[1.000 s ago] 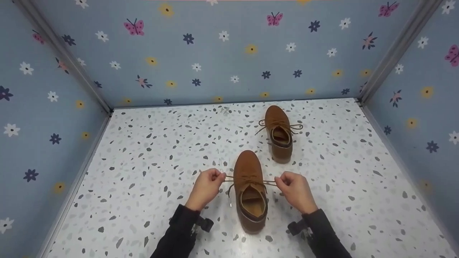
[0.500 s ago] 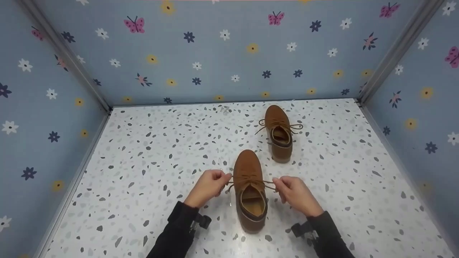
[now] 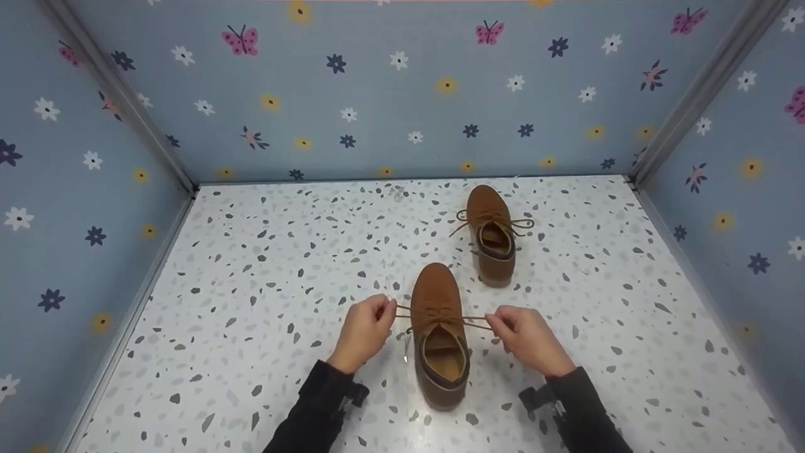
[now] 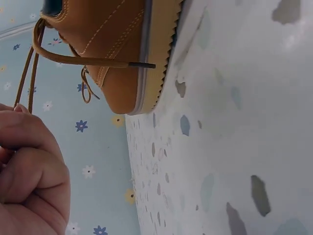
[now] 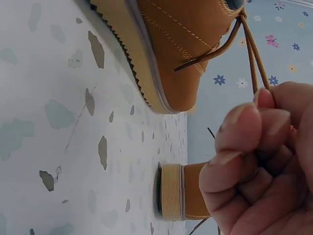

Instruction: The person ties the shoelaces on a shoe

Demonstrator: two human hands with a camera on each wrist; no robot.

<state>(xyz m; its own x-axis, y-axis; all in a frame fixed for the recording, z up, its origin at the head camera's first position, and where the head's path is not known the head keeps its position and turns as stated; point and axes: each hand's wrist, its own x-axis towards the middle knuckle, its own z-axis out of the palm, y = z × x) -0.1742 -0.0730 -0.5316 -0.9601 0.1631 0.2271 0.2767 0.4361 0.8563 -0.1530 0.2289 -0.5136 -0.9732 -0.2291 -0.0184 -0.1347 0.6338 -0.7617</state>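
A brown lace-up shoe [image 3: 435, 286] stands upright on the floor between my hands, its toe pointing away from me. My left hand [image 3: 365, 330] pinches a loop of the shoelace [image 4: 28, 81] to the left of the shoe. On the other side, my right hand [image 3: 528, 336] pinches the opposite lace loop [image 5: 254, 56]. Both loops are stretched outward from the knot at the shoe's throat. A loose lace end with a dark tip hangs down each side, as the wrist views show. Neither hand touches the shoe's body.
Farther off, slightly right, stands the matching brown shoe [image 3: 487, 201], its lace tied in a bow. Light speckled floor [image 3: 251, 302] lies around both shoes. Blue flower-patterned panels [image 3: 402, 100] rise at the back and both sides.
Half a second ago both hands were closer to the shoe and the loops slacker. Now the hands have drawn apart and the loops are pulled straighter. Both shoes have stayed put.
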